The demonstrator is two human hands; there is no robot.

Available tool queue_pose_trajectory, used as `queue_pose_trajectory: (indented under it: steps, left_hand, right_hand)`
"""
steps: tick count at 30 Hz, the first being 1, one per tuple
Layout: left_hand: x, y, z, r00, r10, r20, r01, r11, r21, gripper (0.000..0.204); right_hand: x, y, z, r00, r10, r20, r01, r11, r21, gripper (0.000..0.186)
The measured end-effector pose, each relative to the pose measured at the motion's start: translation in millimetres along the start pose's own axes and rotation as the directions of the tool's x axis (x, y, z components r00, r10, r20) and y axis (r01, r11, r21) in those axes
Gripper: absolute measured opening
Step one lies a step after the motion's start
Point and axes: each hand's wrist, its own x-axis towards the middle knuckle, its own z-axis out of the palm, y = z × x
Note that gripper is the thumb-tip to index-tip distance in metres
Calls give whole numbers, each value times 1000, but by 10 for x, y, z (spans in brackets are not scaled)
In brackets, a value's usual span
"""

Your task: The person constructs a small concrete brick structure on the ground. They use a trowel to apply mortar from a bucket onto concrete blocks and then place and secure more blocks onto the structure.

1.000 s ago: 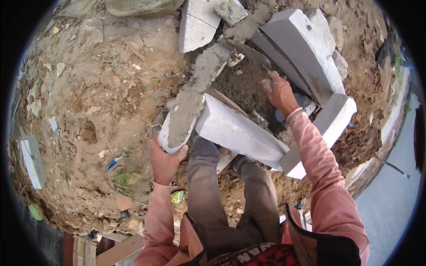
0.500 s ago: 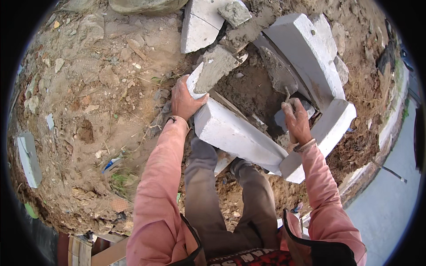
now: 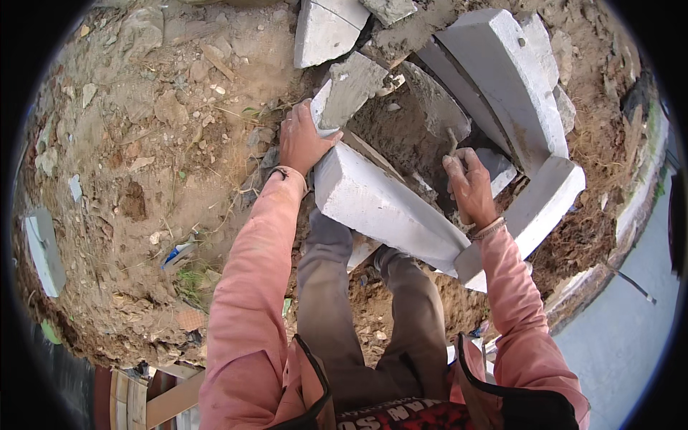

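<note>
My left hand (image 3: 304, 138) grips the near end of a pale concrete block (image 3: 322, 104), fingers round its side. Wet grey mortar (image 3: 352, 87) covers that block's upper face. My right hand (image 3: 471, 185) is closed on the handle of a trowel (image 3: 437, 104); its blade is smeared with mortar and points away from me, over the hollow between the blocks. A long white block (image 3: 390, 204) lies just in front of my legs, close to my left hand. Another block (image 3: 541, 211) meets its right end, beyond my right wrist.
A larger white block (image 3: 505, 79) leans at the far right of the hollow. Another pale block (image 3: 326, 36) lies at the far middle, with mortar beside it. Rubble and loose soil (image 3: 172, 107) cover the left. A grey paved strip (image 3: 623, 315) runs along the right.
The trowel and my right hand have moved a little left, away from the large right-hand block. My left hand keeps its grip on the mortared block. The view has shifted slightly.
</note>
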Motion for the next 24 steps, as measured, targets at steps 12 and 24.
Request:
queue_pose_trajectory:
  steps: [12,24]
  left_hand:
    - [-256,-97,-226,981,-6,196,22,997,-80,81]
    - [-144,-461,-402,920,56,388,-18,995,-100,63]
  right_hand:
    - [120,141,-171,989,-144,-16,141,983,-120,28]
    - [157,180,-116,999,-46,-15,46,999,-11,30]
